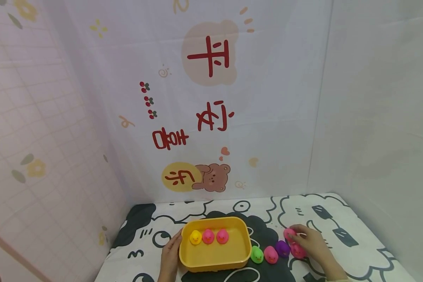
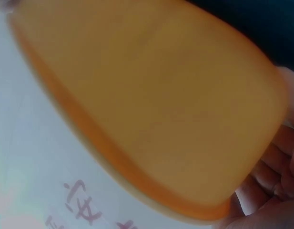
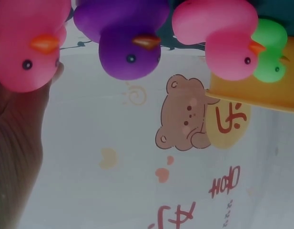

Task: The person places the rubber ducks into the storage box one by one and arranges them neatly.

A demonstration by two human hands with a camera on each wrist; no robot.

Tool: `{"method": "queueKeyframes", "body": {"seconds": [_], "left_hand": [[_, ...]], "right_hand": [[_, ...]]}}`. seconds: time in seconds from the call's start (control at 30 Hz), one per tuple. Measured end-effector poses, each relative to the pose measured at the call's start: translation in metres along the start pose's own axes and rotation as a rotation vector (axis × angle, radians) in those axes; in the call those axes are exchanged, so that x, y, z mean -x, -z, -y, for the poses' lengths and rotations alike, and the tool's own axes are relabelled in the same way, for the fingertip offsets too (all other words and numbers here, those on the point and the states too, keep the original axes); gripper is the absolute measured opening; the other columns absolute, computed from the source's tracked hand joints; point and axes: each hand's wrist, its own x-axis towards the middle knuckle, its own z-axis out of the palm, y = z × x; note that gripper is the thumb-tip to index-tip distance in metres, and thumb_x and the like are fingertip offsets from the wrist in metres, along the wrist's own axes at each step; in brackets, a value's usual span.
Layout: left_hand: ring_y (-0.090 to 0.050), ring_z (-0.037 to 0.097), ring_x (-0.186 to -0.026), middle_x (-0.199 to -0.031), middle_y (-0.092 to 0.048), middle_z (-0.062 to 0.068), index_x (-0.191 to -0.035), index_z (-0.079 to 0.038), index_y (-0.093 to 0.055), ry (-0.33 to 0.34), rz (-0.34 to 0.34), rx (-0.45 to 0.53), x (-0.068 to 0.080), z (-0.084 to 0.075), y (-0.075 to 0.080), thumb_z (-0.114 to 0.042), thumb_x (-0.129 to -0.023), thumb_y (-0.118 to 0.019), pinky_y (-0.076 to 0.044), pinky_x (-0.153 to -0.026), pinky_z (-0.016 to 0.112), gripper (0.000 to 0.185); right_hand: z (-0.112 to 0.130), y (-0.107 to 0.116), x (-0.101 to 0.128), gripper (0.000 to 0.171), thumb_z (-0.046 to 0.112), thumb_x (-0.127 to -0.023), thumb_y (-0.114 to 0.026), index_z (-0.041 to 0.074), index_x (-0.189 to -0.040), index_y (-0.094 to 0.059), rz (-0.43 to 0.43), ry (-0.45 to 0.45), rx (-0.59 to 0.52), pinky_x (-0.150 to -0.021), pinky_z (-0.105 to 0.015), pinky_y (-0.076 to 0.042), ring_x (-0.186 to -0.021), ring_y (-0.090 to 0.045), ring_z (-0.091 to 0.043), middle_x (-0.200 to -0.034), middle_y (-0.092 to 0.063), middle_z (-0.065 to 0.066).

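From the head view, the yellow tub [image 1: 215, 244] sits on the patterned worktop [image 1: 338, 219]; the left hand [image 1: 170, 254] cups its left side, while the right hand [image 1: 308, 243], well right of the tub, pinches a pink duck [image 1: 289, 234]. Left wrist view: only the tub's wall [image 2: 161, 95] fills it, with curled fingers [image 2: 270, 171] beneath. Right wrist view: the duck's beak and eye show close up [image 3: 30, 45], with a purple duck [image 3: 127, 38] between it and the tub.
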Motion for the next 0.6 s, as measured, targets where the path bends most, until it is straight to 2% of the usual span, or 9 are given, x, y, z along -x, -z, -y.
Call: {"method": "queueKeyframes", "body": {"seconds": [0.4, 0.6], "left_hand": [[-0.045, 0.029, -0.138, -0.145, -0.053, 0.003, -0.138, -0.019, -0.055, 0.0, 0.008, -0.003, 0.0004, 0.0017, -0.0004, -0.052, -0.095, -0.051, -0.043, -0.109, 0.046, 0.054], [-0.046, 0.029, -0.137, -0.143, -0.054, 0.002, -0.137, -0.02, -0.056, 0.0, -0.005, 0.013, 0.0004, -0.0005, -0.0016, -0.05, -0.096, -0.052, -0.043, -0.108, 0.043, 0.051]], "right_hand": [[-0.0009, -0.0015, -0.0009, 0.051, 0.05, -0.082, -0.071, 0.017, -0.12, -0.065, -0.008, 0.001, 0.025, -0.092, -0.055, -0.054, -0.116, -0.06, -0.04, -0.119, -0.069, -0.01], [-0.0009, -0.0015, -0.0013, 0.053, 0.051, -0.083, -0.069, 0.016, -0.122, -0.065, -0.002, -0.01, 0.043, -0.09, -0.056, -0.054, -0.112, -0.062, -0.039, -0.12, -0.068, -0.011]]}}
